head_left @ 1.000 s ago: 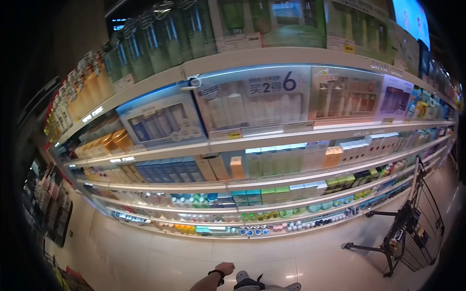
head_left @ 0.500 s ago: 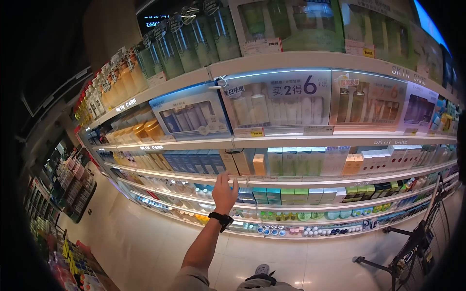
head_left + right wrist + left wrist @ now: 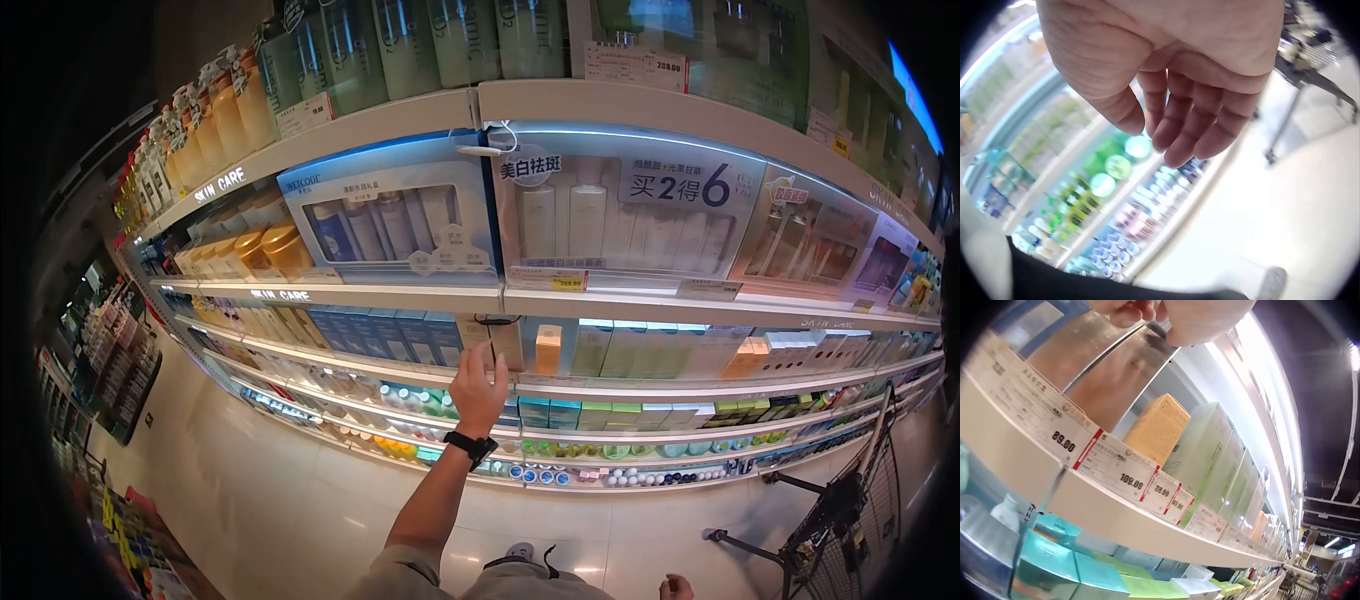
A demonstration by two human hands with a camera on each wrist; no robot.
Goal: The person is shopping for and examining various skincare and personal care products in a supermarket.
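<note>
While the left hand [image 3: 478, 385] is raised to the third shelf [image 3: 640, 386], fingertips pinched on a tall silvery box [image 3: 1107, 365], removal is unfinished; the right hand [image 3: 1166, 75] hangs loosely curled, empty.

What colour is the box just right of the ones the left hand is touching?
Orange, a tall cardboard box; clearest in the left wrist view.

We see a blue gift set [image 3: 385, 225] on the lit upper shelf beside a white bottle display [image 3: 625, 215], amber jars [image 3: 275, 250] to the left, price tags [image 3: 1129, 478] along the shelf edge, and a shopping cart [image 3: 850, 510] on the glossy floor [image 3: 290, 500].
</note>
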